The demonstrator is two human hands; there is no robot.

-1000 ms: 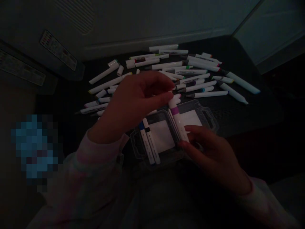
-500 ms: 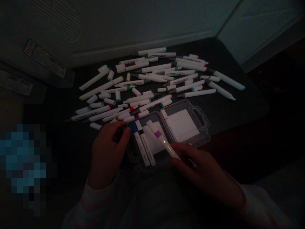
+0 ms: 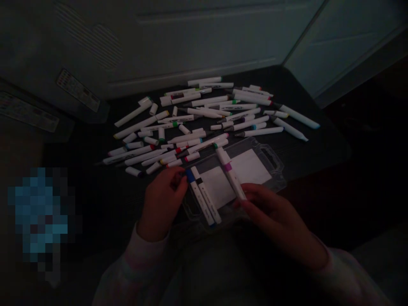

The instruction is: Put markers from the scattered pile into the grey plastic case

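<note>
In the dim head view, my right hand (image 3: 274, 216) pinches the lower end of a white marker with a purple band (image 3: 236, 182). Its capped end points away from me, over the middle of an opened clear plastic case (image 3: 277, 163). My left hand (image 3: 164, 202) is closed, thumb and forefinger together at the case's left corner; the fingertips' grip is partly hidden. Beside those fingers, a blue-banded marker (image 3: 200, 199) and a black-banded marker (image 3: 208, 202) lie parallel in the left half. White paper-like sheets (image 3: 255, 165) show in both halves.
Many white markers (image 3: 258, 132) and loose caps (image 3: 161, 134) are strewn across the dark table (image 3: 331, 144) beyond the case. A pale panelled surface (image 3: 204, 42) rises behind it. Boxes with printed labels (image 3: 78, 90) stand at left, above a pixelated blue patch (image 3: 38, 208).
The purple-banded marker has moved from above the left half toward the case's middle, turning slightly more upright in view. My left hand stays by the case's left corner. The camera view has shifted.
</note>
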